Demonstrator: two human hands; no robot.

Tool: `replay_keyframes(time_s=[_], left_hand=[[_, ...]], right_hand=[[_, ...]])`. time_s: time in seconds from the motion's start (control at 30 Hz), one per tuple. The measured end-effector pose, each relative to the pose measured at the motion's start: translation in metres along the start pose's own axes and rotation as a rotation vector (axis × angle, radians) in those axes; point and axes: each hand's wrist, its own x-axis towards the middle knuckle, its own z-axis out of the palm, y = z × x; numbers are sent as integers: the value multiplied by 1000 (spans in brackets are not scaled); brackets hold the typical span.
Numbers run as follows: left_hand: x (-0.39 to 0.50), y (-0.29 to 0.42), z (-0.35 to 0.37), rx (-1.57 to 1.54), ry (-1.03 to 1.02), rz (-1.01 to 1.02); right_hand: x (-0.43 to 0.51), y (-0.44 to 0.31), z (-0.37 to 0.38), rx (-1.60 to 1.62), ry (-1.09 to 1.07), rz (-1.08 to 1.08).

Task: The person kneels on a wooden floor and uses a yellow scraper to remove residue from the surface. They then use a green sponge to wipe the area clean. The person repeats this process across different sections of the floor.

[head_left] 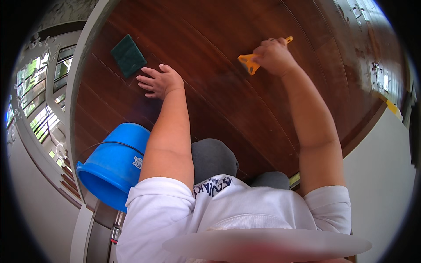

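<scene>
My left hand (161, 82) is spread with fingers apart over the dark reddish wooden floor (210, 75), holding nothing. Just beyond its fingertips lies a green scouring pad (129, 56), flat on the boards. Over to the right, my right hand (274, 56) is closed around the handle of an orange plastic scraper (250, 63). The scraper's wide head points left, and the end of its handle sticks out past my fingers. Whether its edge touches the floor I cannot tell.
A blue plastic bucket (115, 157) with a thin dark handle is beside my left arm and bears a sticker. On the left a pale wall edge (74, 82) borders the floor. A white panel (378, 171) rises at right. My grey-clad knees (213, 159) are on the floor.
</scene>
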Motion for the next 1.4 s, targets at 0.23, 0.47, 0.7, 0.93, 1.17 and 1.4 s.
replay_keyframes(time_s=[0.23,0.47,0.7,0.93,1.17,1.4], left_hand=[[0,0,3,4,21,4],[0,-3,4,11,25,14],[-1,-3,1,4,4,20],[-1,-1,0,10,5,17],[-1,-3,1,8,13,15],[2,-4,3,21,1,15]], right_hand=[[-2,11,2,-8,5,-118],[-13,1,9,-43,86,38],[-28,15,3,-58,116,233],[-40,27,9,-53,-54,15],[-12,16,-6,-59,113,239],[22,0,-11,-124,178,235]])
